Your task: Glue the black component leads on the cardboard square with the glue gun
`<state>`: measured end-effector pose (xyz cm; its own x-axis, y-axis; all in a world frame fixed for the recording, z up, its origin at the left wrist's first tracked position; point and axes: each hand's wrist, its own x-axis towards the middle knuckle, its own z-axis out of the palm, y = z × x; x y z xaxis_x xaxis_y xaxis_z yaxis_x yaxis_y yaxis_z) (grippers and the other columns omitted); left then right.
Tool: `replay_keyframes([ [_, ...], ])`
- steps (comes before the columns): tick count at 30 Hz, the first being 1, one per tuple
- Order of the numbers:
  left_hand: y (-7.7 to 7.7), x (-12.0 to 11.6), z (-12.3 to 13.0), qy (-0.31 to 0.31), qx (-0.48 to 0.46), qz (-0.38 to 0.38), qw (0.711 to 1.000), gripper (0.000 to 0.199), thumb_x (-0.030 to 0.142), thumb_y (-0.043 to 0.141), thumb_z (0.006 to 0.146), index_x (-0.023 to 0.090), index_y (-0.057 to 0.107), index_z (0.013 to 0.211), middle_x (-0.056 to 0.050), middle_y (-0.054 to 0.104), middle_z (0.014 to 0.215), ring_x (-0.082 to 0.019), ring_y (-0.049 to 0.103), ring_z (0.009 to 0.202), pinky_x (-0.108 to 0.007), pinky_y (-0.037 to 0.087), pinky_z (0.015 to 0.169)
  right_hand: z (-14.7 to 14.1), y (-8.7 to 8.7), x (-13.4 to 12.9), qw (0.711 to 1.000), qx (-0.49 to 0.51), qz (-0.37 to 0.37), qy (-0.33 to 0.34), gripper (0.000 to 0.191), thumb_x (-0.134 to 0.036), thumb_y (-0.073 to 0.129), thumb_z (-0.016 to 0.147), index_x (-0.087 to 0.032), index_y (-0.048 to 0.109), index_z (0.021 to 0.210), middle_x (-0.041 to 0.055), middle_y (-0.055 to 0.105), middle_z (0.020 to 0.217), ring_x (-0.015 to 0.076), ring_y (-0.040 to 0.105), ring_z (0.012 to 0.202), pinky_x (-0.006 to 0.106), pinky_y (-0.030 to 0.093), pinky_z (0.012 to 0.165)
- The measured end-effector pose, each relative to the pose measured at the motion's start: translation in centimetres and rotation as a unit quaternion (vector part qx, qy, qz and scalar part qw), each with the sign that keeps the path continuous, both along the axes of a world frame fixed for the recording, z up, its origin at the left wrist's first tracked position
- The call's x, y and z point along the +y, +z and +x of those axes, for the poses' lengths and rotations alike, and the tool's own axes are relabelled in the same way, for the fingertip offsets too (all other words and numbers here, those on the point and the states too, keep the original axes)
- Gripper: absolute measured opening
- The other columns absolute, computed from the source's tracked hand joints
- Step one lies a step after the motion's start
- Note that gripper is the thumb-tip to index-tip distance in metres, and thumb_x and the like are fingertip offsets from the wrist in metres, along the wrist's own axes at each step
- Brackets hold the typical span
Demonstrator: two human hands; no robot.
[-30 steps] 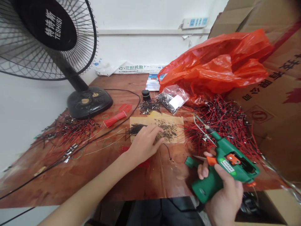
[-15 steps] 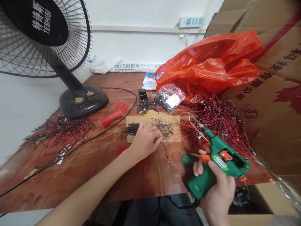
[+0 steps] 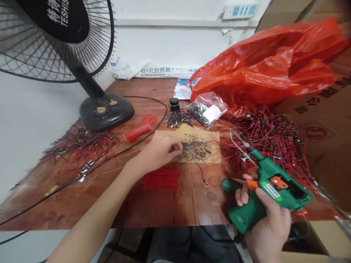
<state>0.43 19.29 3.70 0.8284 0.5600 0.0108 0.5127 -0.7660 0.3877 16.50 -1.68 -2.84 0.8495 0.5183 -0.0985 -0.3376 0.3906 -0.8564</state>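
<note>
My left hand (image 3: 164, 149) is closed in a pinch over the left part of a tan cardboard piece (image 3: 215, 157). Thin black wires (image 3: 188, 147) stick out to the right from its fingertips, over dark specks on the card; the fingers partly hide the bunch. My right hand (image 3: 267, 215) is wrapped round the handle of a green soldering gun (image 3: 274, 179), a finger by its orange trigger. Its metal tip points up and left, above the table and apart from the card. Just below the card lies a row of red wires (image 3: 161, 179).
Piles of red and black wires with metal ends lie at right (image 3: 270, 138) and left (image 3: 90, 140). A fan (image 3: 106, 109) stands back left, its black cable (image 3: 115, 157) crossing the table. Behind are a clear bag of small parts (image 3: 208, 109), an orange plastic bag (image 3: 260, 73) and a carton (image 3: 329, 120).
My left hand has moved left over the card and closed on the black wires, whose ends now reach over the specks. The row of red wires is uncovered. My view has shifted slightly.
</note>
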Motion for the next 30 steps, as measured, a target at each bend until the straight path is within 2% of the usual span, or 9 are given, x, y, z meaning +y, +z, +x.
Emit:
replay_keyframes([
  [3,1.4,0.7,-1.5,-0.021,0.035,-0.040,0.998,0.011,0.027,0.062,0.086,0.023,0.072,0.084,0.004,0.068,0.079,-0.008,0.058,0.069,-0.023,0.041,0.067,-0.1,-0.2,-0.1,1.000,-0.008,-0.001,0.003,0.022,-0.017,0.058,0.086,-0.008,0.071,0.101,0.0036,0.059,0.061,0.0149,0.051,0.052,0.029,0.040,0.049],
  [7,1.2,0.1,-2.2,-0.044,0.095,-0.101,0.989,0.010,0.033,0.071,0.079,0.026,0.072,0.087,0.005,0.068,0.084,-0.009,0.061,0.075,-0.019,0.043,0.063,-0.1,-0.2,-0.1,1.000,-0.015,0.006,0.004,0.020,-0.014,0.056,0.086,-0.008,0.070,0.099,0.0056,0.062,0.068,0.0143,0.051,0.052,0.029,0.039,0.049],
  [12,0.4,-0.2,-1.6,-0.033,0.120,-0.092,0.988,0.004,0.025,0.068,0.079,0.025,0.071,0.082,0.004,0.068,0.082,-0.009,0.060,0.072,-0.019,0.043,0.062,-0.1,-0.1,0.0,1.000,-0.012,-0.001,0.002,0.024,-0.014,0.055,0.086,-0.006,0.071,0.102,0.0066,0.063,0.069,0.0138,0.051,0.052,0.029,0.039,0.049],
  [20,1.0,-0.4,-1.2,-0.034,0.147,-0.095,0.984,0.010,0.019,0.065,0.076,0.025,0.073,0.080,0.004,0.069,0.077,-0.010,0.059,0.069,-0.020,0.043,0.063,-0.1,0.0,0.0,1.000,-0.016,0.012,0.000,0.018,-0.011,0.054,0.086,-0.009,0.070,0.095,0.0027,0.057,0.060,0.0149,0.050,0.051,0.030,0.039,0.048],
  [25,0.8,-0.6,-1.1,-0.039,0.152,-0.089,0.984,0.012,0.019,0.062,0.077,0.024,0.073,0.078,0.003,0.068,0.079,-0.010,0.058,0.070,-0.020,0.041,0.063,-0.1,0.0,0.1,1.000,-0.007,0.009,0.001,0.020,-0.013,0.057,0.084,-0.007,0.069,0.098,0.0102,0.067,0.083,0.0132,0.050,0.051,0.031,0.040,0.047],
  [27,1.0,-0.7,-1.0,-0.036,0.166,-0.095,0.981,0.014,0.020,0.059,0.077,0.023,0.073,0.080,0.002,0.067,0.080,-0.010,0.057,0.071,-0.021,0.041,0.064,0.0,-0.1,0.0,1.000,0.000,0.013,-0.008,0.019,-0.012,0.058,0.082,-0.008,0.068,0.097,0.0104,0.068,0.087,0.0134,0.050,0.050,0.031,0.041,0.046],
  [30,1.3,-0.9,-0.9,-0.027,0.182,-0.090,0.979,0.015,0.022,0.058,0.076,0.022,0.072,0.080,0.000,0.066,0.083,-0.011,0.057,0.074,-0.022,0.042,0.066,0.1,-0.2,0.0,1.000,-0.005,0.022,-0.006,0.018,-0.010,0.056,0.081,-0.010,0.069,0.094,0.0044,0.061,0.068,0.0146,0.050,0.050,0.030,0.040,0.045],
])
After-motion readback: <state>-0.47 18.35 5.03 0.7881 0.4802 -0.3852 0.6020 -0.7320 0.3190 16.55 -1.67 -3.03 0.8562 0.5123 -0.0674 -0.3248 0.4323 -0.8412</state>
